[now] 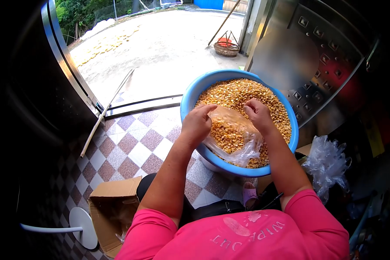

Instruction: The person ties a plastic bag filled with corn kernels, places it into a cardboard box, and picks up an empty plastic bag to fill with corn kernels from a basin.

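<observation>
A large blue basin [294, 143] stands before me, heaped with yellow corn kernels [255, 89]. On the kernels lies a clear plastic bag [250, 149] partly filled with corn. At the bag's upper left edge, my left hand [198, 123] is closed in a pinch on the plastic. My right hand [258, 113] pinches at the upper right edge of the bag, its fingers curled together. Both hands are over the basin and apart from each other, with the bag's upper part between them.
To the right hangs a bundle of clear plastic bags [327, 162]. An open cardboard box [112, 189] sits at lower left, beside a white round base [83, 227]. A wooden stick [106, 113] leans across the doorway. Outside is a wicker basket [226, 50].
</observation>
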The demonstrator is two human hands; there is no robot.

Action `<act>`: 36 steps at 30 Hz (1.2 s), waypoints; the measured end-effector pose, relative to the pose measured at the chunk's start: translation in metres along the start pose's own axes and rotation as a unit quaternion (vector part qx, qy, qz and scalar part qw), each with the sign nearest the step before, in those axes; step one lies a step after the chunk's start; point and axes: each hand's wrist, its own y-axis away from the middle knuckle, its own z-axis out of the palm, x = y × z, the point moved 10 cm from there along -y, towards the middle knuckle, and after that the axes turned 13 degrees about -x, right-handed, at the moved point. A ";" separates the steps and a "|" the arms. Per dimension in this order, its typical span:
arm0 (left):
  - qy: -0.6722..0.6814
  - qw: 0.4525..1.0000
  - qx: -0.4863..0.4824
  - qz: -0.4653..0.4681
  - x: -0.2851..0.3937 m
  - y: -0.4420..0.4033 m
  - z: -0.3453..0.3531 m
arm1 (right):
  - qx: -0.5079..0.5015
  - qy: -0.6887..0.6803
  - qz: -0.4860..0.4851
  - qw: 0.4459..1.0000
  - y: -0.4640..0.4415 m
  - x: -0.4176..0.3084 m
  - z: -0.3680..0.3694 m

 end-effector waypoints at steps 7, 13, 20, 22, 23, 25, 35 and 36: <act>-0.003 1.000 -0.013 -0.005 -0.002 -0.001 0.002 | -0.260 0.060 0.127 0.955 0.010 0.038 0.054; -0.007 1.000 -0.014 -0.002 -0.002 -0.001 0.003 | -0.179 0.105 0.050 0.977 0.003 0.022 0.037; -0.005 1.000 0.012 0.009 0.004 0.001 -0.002 | 0.034 0.005 -0.176 0.984 0.016 -0.069 -0.006; -0.004 1.000 0.008 0.007 0.006 0.001 -0.002 | 0.030 -0.023 -0.193 0.981 0.022 -0.085 0.001; -0.004 1.000 0.007 0.006 0.004 0.001 -0.002 | 0.016 -0.015 -0.217 0.976 0.025 -0.095 0.008; -0.019 1.000 -0.020 -0.007 -0.001 -0.001 0.003 | -0.017 -0.015 -0.258 0.966 0.027 -0.106 0.021; -0.020 1.000 -0.010 -0.001 0.000 -0.001 0.002 | -0.043 0.018 -0.288 0.956 0.031 -0.116 0.036; -0.021 1.000 -0.010 -0.001 0.000 -0.001 0.002 | -0.042 0.018 -0.288 0.956 0.031 -0.116 0.036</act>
